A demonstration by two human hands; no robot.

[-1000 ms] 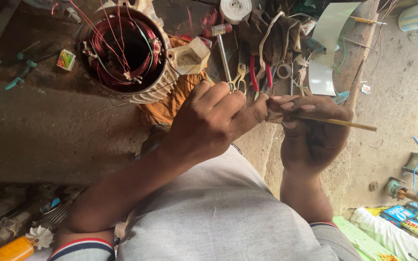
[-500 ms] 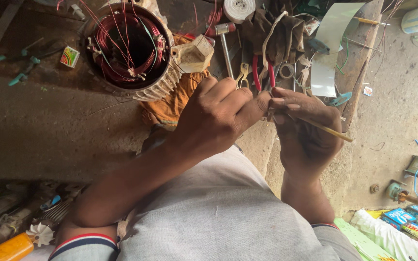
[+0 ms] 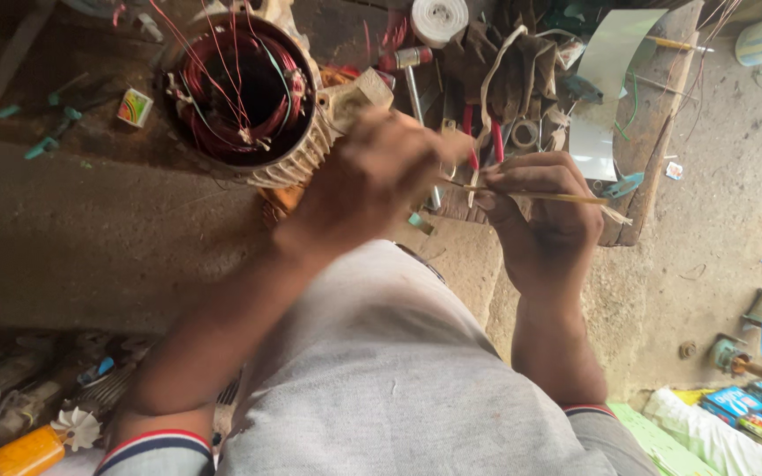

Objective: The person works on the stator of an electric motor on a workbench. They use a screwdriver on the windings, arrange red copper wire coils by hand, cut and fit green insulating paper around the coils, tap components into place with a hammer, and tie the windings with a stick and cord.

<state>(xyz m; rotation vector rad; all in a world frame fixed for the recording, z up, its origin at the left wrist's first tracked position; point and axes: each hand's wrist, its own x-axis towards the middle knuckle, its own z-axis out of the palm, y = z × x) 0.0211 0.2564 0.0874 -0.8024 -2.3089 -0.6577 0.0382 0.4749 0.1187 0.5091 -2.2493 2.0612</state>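
Now the left hand (image 3: 372,172) has shifted toward upper centre, closer to the motor stator (image 3: 244,97), fingers curled on the thin stick (image 3: 540,196). Right hand (image 3: 544,220) pinches that stick mid-frame, so the work stays between both hands.

Soft daylight from the right; left hand (image 3: 372,181) motion-blurred.

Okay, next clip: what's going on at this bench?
A person is working over a cluttered workbench. The right hand pinches a thin stick held level, and the left hand meets its near end, blurred, so its grip is unclear. Beside the left hand stands a motor stator with red copper windings and loose wire ends. A hammer, a roll of white tape and red-handled pliers lie behind.
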